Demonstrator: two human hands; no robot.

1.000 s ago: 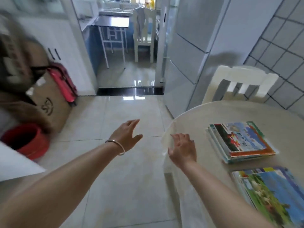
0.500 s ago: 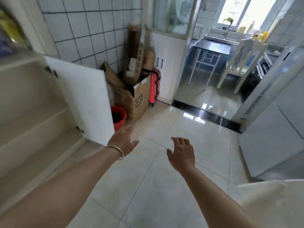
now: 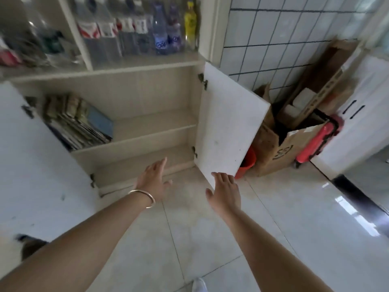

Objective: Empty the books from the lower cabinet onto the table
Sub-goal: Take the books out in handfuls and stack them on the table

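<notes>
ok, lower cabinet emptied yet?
No. A stack of books sits at the left of its middle shelf; both hands hold nothing.

Floor tiles (image 3: 294, 218) are glossy, throwing back window glare. Lower cabinet (image 3: 147, 121) looks like pale wood-grain laminate, matt; its doors (image 3: 227, 127) smooth white. Paper books (image 3: 77, 123) sit at the shelf's left end. Brown cardboard box (image 3: 280, 150), shiny red plastic bucket (image 3: 247, 163), thin metal bangle (image 3: 145, 197).
</notes>
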